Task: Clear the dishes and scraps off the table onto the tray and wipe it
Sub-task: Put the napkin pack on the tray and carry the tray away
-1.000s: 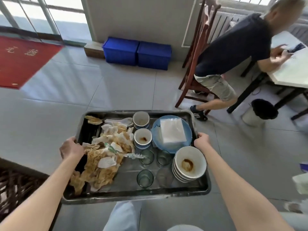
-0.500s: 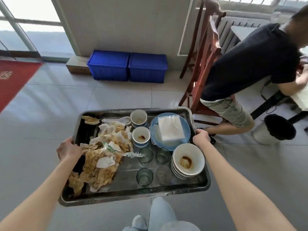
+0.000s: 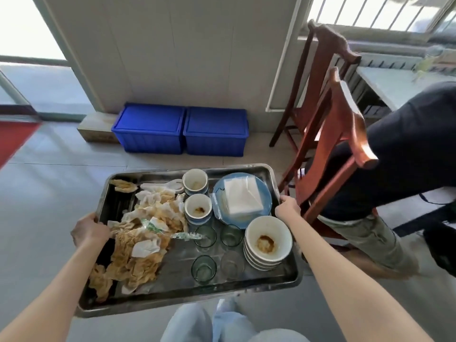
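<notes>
We carry the rectangular steel tray [image 3: 172,296] clear of the floor, our left hand [image 3: 88,229] curled round its left rim and our right hand [image 3: 287,209] clamped on its right rim, likely to keep it level. Left to right it holds crumpled, stained paper napkins [image 3: 138,243], two small white cups [image 3: 197,196], four clear glasses [image 3: 204,269], a blue plate [image 3: 265,193] and stacked white bowls [image 3: 267,245].

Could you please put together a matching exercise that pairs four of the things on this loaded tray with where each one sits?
Things:
1. Stack of white bowls
2. Folded white napkins
3. Heap of crumpled stained paper scraps
4. White ceramic spoon

Places:
A. Left half of the steel tray
B. On the round blue plate
C. Near right corner
D. Far edge, left of the two cups

Pairs: 1-C, 2-B, 3-A, 4-D
</notes>
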### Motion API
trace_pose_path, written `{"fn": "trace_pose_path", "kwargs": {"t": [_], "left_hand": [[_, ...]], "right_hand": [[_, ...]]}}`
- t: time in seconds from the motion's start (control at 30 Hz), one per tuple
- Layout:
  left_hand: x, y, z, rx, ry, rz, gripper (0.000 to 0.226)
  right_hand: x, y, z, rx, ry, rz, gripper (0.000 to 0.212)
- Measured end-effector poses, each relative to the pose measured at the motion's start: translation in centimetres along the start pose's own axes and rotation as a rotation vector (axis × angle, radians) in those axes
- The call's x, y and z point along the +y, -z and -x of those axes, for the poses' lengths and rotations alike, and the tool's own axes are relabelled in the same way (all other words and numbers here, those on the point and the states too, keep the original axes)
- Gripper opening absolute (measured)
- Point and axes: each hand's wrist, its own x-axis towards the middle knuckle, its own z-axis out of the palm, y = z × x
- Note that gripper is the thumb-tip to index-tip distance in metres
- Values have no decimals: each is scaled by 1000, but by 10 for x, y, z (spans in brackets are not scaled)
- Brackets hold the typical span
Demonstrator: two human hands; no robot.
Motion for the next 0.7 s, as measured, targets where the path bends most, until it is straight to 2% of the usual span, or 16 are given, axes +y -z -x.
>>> {"fn": "trace_pose_path", "kwargs": {"t": [0.23,0.43,0.57,0.7], "left_hand": [[108,-40,-133,-2,24,38,29],[201,-75,-271,-27,-4,18,34],[264,-94,-355,-42,-46,-3,29],[320,-115,-421,-60,-53,-20,28]], "right_hand": [[-120,-35,-130,-27,39,162,33],[-217,-79,-238,0,14,116,36],[-279,-105,-304,13,-4,97,42],[-330,-123,-370,-10,27,136,40]]}}
